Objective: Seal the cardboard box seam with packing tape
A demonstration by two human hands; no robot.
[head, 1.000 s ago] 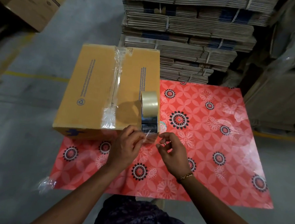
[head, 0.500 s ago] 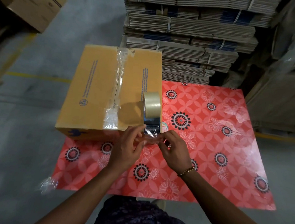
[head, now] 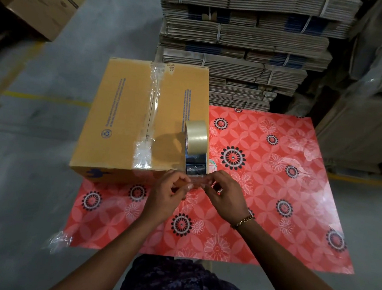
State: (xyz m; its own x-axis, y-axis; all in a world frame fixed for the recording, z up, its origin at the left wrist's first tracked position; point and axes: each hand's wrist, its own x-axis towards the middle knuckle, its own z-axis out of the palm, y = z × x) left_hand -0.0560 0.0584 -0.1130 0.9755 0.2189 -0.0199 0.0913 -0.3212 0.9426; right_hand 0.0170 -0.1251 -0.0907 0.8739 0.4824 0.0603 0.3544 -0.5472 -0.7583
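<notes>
With my left hand [head: 169,190] and right hand [head: 224,191] both pinching the loose tape end [head: 195,182] off the roll [head: 196,143] standing on the box [head: 139,120] near its half-taped seam [head: 151,109], I should pull evenly to avoid wrinkles.

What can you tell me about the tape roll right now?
The tape roll is clear packing tape with a pale tan sheen, standing on edge at the near right corner of the cardboard box. A loose end hangs from it over the box's front edge, pinched between the left hand and the right hand. Its core is not visible.
</notes>
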